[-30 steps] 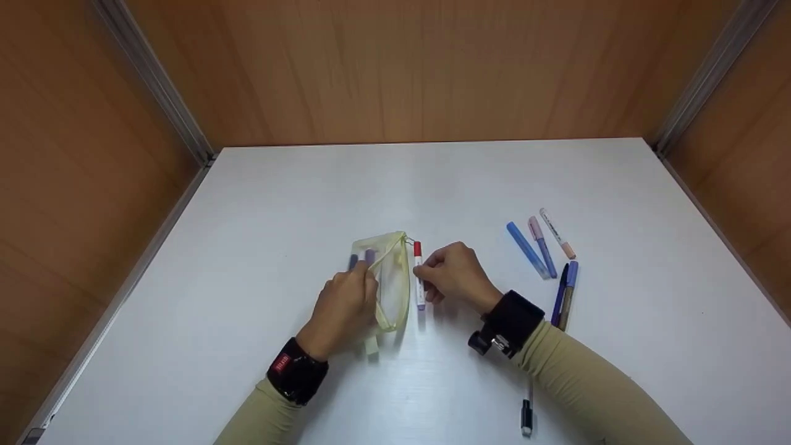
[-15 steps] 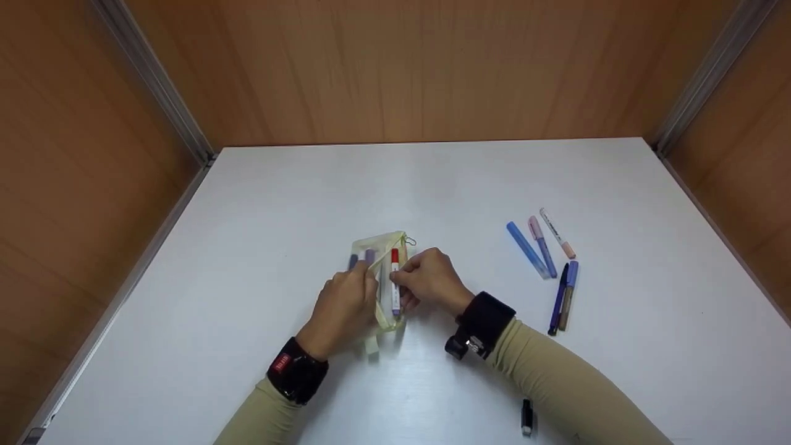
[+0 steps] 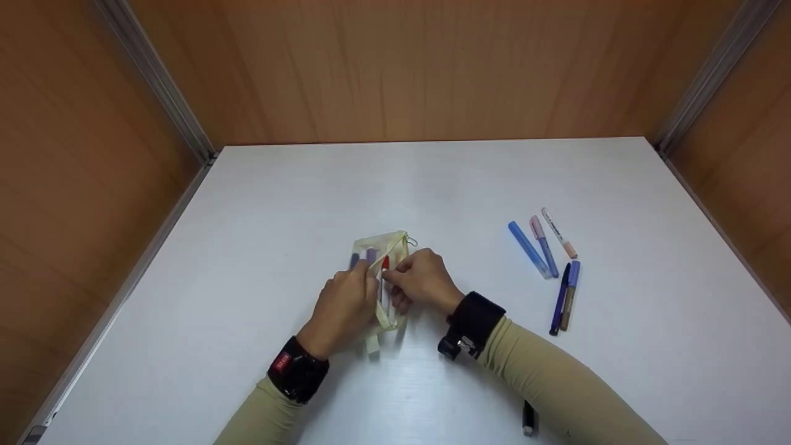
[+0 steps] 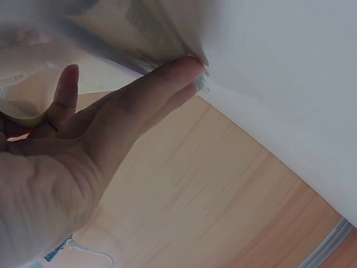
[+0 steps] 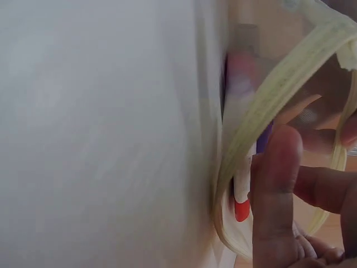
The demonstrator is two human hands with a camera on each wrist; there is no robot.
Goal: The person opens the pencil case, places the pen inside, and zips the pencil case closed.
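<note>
I see the left hand [image 3: 344, 305] pinching the mesh pouch [image 3: 388, 281] mouth open, so the right hand [image 3: 419, 281], gripping the red-capped marker [image 3: 385, 264], can seat it inside the pouch.

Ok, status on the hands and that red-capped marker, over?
Left hand holds the mesh pouch open. Right hand pinches the red-capped marker, partly inside the pouch. Nothing in the way.

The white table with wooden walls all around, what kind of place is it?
Probably a small recording booth or desk nook: a plain white table, bare wooden wall panels with metal corner strips, and loose coloured marker pens.
</note>
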